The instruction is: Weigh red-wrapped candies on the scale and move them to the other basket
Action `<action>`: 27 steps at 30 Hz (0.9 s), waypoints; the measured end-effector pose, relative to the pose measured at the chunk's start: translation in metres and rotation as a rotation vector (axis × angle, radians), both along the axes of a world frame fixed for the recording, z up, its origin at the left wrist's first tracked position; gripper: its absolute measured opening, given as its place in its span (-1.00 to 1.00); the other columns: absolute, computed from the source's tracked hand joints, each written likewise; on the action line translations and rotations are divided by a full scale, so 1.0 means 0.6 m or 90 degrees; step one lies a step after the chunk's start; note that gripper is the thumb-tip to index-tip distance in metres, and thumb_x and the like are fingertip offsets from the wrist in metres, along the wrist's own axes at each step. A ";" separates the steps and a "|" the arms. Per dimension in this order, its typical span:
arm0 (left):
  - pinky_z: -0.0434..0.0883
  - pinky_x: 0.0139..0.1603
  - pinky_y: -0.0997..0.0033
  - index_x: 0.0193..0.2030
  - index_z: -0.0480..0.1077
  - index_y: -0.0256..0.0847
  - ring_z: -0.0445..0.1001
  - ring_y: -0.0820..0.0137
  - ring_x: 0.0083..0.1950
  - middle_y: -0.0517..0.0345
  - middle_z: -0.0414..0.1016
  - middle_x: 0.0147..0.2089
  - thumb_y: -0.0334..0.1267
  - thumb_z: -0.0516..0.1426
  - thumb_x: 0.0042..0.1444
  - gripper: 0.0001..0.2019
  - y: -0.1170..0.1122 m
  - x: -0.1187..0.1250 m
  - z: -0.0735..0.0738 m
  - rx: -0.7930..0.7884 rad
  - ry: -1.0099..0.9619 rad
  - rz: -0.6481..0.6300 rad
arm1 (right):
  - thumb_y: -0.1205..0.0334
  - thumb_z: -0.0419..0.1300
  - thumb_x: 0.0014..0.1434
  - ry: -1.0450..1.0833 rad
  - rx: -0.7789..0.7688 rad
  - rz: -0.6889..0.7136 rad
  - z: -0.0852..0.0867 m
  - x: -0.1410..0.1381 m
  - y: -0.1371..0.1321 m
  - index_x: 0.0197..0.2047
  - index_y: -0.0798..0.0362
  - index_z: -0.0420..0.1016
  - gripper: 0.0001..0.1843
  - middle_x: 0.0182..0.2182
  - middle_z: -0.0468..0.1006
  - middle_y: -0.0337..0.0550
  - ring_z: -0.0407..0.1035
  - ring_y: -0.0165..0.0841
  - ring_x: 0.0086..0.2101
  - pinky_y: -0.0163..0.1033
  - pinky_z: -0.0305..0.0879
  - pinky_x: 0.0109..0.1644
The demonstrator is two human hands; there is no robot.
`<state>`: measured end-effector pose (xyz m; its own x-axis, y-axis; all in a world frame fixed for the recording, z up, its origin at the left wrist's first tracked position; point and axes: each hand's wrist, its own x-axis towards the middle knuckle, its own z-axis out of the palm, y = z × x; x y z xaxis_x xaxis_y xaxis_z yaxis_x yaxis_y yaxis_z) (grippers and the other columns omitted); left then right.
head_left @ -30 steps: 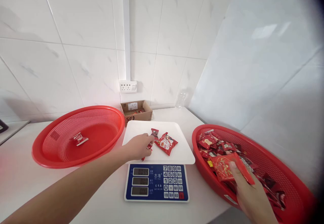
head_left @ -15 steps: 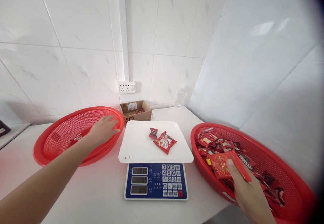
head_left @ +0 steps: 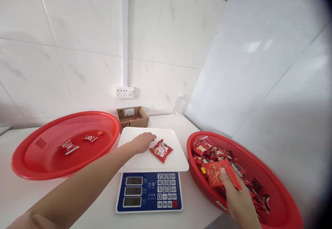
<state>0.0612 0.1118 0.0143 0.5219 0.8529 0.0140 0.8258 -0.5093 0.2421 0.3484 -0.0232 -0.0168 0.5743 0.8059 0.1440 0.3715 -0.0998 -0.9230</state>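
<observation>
My left hand (head_left: pixel 143 142) reaches over the white pan (head_left: pixel 129 165) of a digital scale (head_left: pixel 149 192). Its fingers are closed around a small dark-red candy; only a sliver shows at the fingertips. Just right of them, a larger red snack packet (head_left: pixel 161 150) lies flat on the pan. In my right hand (head_left: pixel 237 196) is a red packet with gold print (head_left: pixel 216 175), gripped under the thumb. That hand is above the near side of a red basket (head_left: pixel 282 177) with many red-wrapped sweets (head_left: pixel 215 151) inside.
Another red basket (head_left: pixel 26 156) stands at the left with a few wrapped candies (head_left: pixel 68 146) on its bottom. Behind the scale is an open cardboard box (head_left: pixel 133 120), beside a clear plastic bottle (head_left: pixel 177 106) near the wall. A socket (head_left: pixel 125 92) is on the tiled wall.
My left hand has moved right from over the left basket to the scale pan and closed at the small candy. My right hand still holds its packet. The view has shifted slightly.
</observation>
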 end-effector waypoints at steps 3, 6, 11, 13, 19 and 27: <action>0.44 -0.06 0.09 0.06 0.31 -0.22 0.45 0.26 -0.03 0.01 0.40 0.06 -0.17 0.10 0.19 -0.67 0.003 0.004 0.003 0.004 -0.006 0.083 | -0.21 0.07 0.07 -0.006 0.012 0.002 -0.004 0.001 0.000 0.13 0.12 0.37 -0.29 0.12 0.41 -0.01 0.19 -0.08 0.16 -0.01 0.04 0.25; 0.45 -0.08 0.11 0.04 0.33 -0.22 0.46 0.28 -0.05 0.02 0.41 0.04 -0.16 0.10 0.19 -0.69 -0.001 0.020 0.011 -0.012 0.003 0.131 | -0.21 0.07 0.08 -0.024 0.026 0.013 -0.005 0.001 0.000 0.14 0.11 0.37 -0.30 0.13 0.40 -0.04 0.19 -0.09 0.16 -0.07 0.09 0.22; 0.45 -0.08 0.11 0.03 0.34 -0.22 0.45 0.27 -0.05 0.02 0.41 0.04 -0.15 0.11 0.19 -0.69 -0.011 0.057 0.014 -0.055 0.033 0.144 | -0.20 0.06 0.10 -0.028 0.029 0.021 -0.002 0.000 -0.001 0.15 0.11 0.36 -0.31 0.13 0.40 -0.03 0.17 -0.09 0.17 -0.04 0.05 0.24; 0.44 -0.07 0.09 0.04 0.33 -0.22 0.44 0.26 -0.03 0.01 0.40 0.06 -0.16 0.11 0.18 -0.68 -0.013 0.067 0.013 -0.064 0.037 0.139 | -0.19 0.07 0.10 -0.025 0.032 0.021 -0.002 0.000 -0.001 0.14 0.10 0.36 -0.32 0.14 0.39 -0.03 0.17 -0.09 0.17 -0.03 0.05 0.24; 0.44 -0.07 0.10 0.03 0.33 -0.22 0.45 0.26 -0.04 0.02 0.41 0.04 -0.15 0.11 0.18 -0.68 -0.011 0.072 0.015 -0.116 -0.004 0.139 | -0.18 0.08 0.09 -0.018 0.035 0.017 -0.007 0.002 0.000 0.09 0.08 0.40 -0.36 0.08 0.45 -0.04 0.24 -0.07 0.13 -0.01 0.10 0.22; 0.47 -0.16 0.18 0.02 0.33 -0.22 0.48 0.32 -0.15 0.05 0.45 -0.04 -0.10 0.09 0.19 -0.68 -0.046 -0.048 0.065 -0.071 -0.117 0.277 | -0.26 0.05 0.07 -0.001 -0.028 -0.012 0.004 -0.006 -0.002 0.05 0.10 0.43 -0.31 0.02 0.49 0.03 0.28 0.03 0.08 0.10 0.15 0.19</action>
<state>0.0325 0.0842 0.0531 0.1137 0.9930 -0.0309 0.8946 -0.0887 0.4380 0.3451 -0.0246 -0.0143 0.5894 0.8004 0.1093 0.3704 -0.1476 -0.9171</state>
